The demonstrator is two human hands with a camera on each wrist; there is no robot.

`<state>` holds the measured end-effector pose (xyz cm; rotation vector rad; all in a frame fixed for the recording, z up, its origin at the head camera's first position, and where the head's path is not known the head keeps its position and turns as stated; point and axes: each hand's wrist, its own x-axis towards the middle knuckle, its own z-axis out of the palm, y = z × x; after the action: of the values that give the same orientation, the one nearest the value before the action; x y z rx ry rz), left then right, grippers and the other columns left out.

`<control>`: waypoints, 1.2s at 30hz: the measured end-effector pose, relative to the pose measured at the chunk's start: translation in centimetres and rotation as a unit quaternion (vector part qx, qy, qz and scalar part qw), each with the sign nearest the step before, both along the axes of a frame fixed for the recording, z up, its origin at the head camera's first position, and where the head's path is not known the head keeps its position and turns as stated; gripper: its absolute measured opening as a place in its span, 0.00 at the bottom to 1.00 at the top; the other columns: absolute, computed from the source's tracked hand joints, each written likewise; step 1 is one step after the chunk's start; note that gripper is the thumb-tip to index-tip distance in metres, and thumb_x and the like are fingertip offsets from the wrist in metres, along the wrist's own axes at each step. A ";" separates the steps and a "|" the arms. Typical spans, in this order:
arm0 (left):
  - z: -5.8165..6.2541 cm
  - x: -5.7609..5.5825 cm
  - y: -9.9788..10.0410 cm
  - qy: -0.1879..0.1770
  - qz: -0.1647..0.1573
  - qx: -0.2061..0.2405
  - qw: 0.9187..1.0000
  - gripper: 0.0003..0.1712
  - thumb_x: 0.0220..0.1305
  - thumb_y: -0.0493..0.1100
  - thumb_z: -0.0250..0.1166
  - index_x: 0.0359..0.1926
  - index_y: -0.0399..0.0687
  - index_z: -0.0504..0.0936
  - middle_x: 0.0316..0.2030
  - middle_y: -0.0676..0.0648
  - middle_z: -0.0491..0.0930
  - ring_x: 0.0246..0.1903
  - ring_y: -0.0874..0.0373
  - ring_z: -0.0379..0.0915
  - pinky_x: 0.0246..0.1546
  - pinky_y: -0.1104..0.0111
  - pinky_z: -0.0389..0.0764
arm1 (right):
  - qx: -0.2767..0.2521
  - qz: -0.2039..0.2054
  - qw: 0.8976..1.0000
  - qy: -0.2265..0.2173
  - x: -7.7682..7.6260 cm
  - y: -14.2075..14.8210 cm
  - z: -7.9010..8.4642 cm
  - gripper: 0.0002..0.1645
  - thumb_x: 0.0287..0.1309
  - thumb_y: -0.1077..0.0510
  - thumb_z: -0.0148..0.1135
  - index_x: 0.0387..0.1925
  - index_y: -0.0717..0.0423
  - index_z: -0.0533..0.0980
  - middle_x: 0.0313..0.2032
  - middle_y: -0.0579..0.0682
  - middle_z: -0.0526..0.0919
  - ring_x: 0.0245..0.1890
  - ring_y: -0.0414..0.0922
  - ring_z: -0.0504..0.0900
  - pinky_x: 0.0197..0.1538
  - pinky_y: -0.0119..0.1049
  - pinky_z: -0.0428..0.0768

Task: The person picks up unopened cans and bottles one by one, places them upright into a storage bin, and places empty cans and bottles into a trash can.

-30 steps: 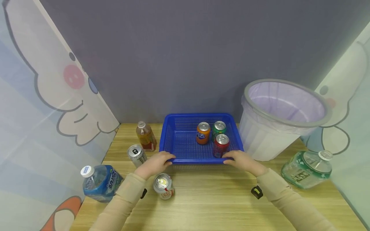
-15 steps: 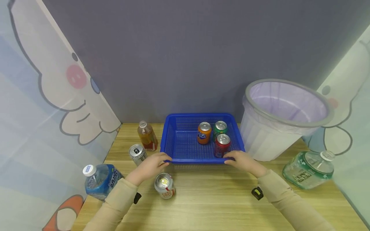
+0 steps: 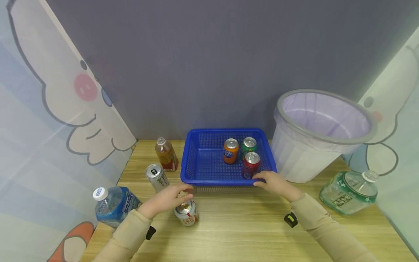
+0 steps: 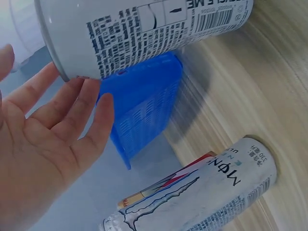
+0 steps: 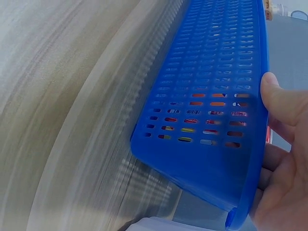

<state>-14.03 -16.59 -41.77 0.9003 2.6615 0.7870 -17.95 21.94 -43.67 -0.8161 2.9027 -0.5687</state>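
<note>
My left hand (image 3: 165, 199) is off the basket, fingers loosely bent over the top of a white soda can (image 3: 187, 217); in the left wrist view the fingertips are right at that can's rim. My right hand (image 3: 274, 183) grips the front rim of the blue plastic basket (image 3: 212, 182), thumb outside and fingers over the edge, as the right wrist view shows. Inside the basket stand an orange Fanta can (image 3: 230, 153), a green can (image 3: 248, 146) and a red can (image 3: 250, 167). A silver Monster can (image 4: 211, 187) stands left of the basket.
Behind the Monster can is a bottle of amber drink (image 3: 166, 154). A large blue-labelled bottle (image 3: 116, 205) lies tilted at left, and a green-labelled bottle (image 3: 348, 193) at right. A white lined bin (image 3: 294, 156) stands beside the basket, against the grey back wall (image 3: 203, 72).
My left hand has let go of the basket's front left rim and moved down toward the white soda can. My right hand stays on the rim; the basket shifts little.
</note>
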 end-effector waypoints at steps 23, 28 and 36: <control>-0.9 1.0 -0.1 -0.041 -0.011 0.000 0.999 0.42 0.42 0.53 0.77 0.55 0.38 0.71 0.47 0.43 0.79 0.44 0.52 0.76 0.46 0.64 0.80 | 0.005 -0.013 1.000 0.000 0.2 0.0 0.0 0.14 0.59 0.54 0.61 0.42 0.59 0.82 0.43 0.56 0.85 0.47 0.57 0.81 0.51 0.53 0.78; -1.3 1.0 0.0 -0.053 -0.016 -0.003 0.998 0.41 0.41 0.51 0.78 0.54 0.40 0.72 0.45 0.47 0.79 0.43 0.56 0.75 0.45 0.67 0.79 | 0.003 -0.014 1.000 0.001 0.3 -0.1 0.0 0.14 0.59 0.54 0.61 0.42 0.59 0.81 0.43 0.56 0.84 0.47 0.57 0.81 0.51 0.53 0.78; -1.5 1.0 0.0 -0.064 -0.034 0.003 0.997 0.38 0.37 0.45 0.79 0.51 0.42 0.73 0.42 0.50 0.77 0.40 0.61 0.74 0.40 0.72 0.79 | 0.001 -0.018 1.000 0.002 0.3 -0.1 -0.3 0.15 0.59 0.54 0.61 0.42 0.60 0.81 0.42 0.56 0.84 0.46 0.57 0.81 0.50 0.53 0.78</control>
<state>-13.03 -16.54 -43.31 0.9040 2.5055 0.8098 -17.63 21.86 -43.94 -0.7667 2.9270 -0.5672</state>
